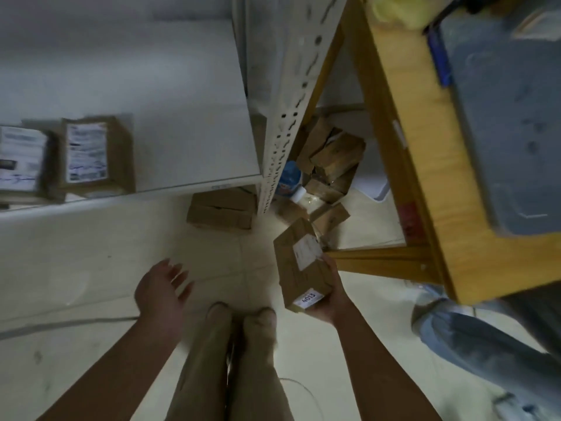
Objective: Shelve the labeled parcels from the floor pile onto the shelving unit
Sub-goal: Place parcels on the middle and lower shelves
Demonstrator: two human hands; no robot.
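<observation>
Grips parcel (299, 262) from beneath with right hand (329, 302), labels upward, probably for reading; holds left hand (161, 290) loose and empty left of grip, free to assist.

Most of the right hand (329, 300) is hidden under the held parcel (299, 268); only the fingers (331, 265) at the parcel's right edge show. The print on its top label is smeared past reading. At the shelf's (182, 117) front left, a white-labelled parcel (21, 162) is cut by the picture's left edge, and the label on the neighbouring parcel (94, 153) is too blurred to read. The shelf post (291, 101) hides part of the floor pile (334, 156) and of a bottle (293, 180). A flat box (221, 211) disappears under the shelf's front edge. On the bench (425, 165), a blue bin (510, 117) is blurred and cut by the right edge. A yellow thing (394, 7) at the top edge cannot be identified.
</observation>
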